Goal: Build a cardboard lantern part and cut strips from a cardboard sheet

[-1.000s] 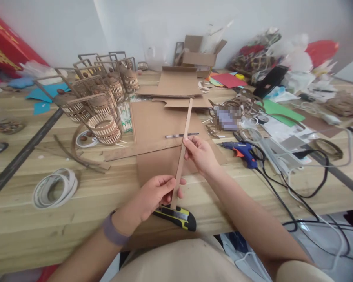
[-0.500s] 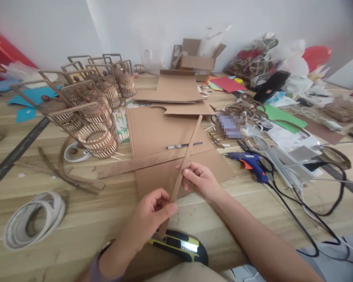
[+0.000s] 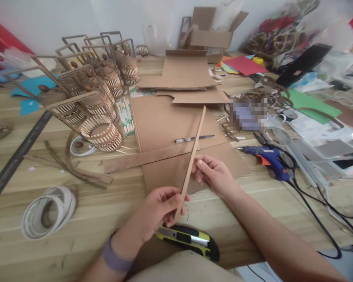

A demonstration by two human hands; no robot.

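My left hand (image 3: pixel 164 205) pinches the lower end of a long, thin brown strip (image 3: pixel 195 150), thumb on top. The strip slants up and away over a cardboard sheet (image 3: pixel 170 121). My right hand (image 3: pixel 213 174) is closed at the strip's right edge about halfway up; its fingertips are partly hidden there. Just below my left hand lies a yellow and black utility knife (image 3: pixel 188 239). Beyond the hands, a pen (image 3: pixel 194 138) and a wide brown strip (image 3: pixel 150 157) rest on the cardboard.
Small slatted baskets with tall handles (image 3: pixel 101 133) crowd the left. Rolls of tape (image 3: pixel 48 213) and curved brown strips (image 3: pixel 76 170) lie nearer. To the right are a blue glue gun (image 3: pixel 266 158) with its cable and coloured paper (image 3: pixel 313 105). An open box (image 3: pixel 210 39) stands behind.
The view has shifted, so the right-hand items sit further right. My right thumb has come off the strip's face to its right edge. My left hand still grips the lower end.
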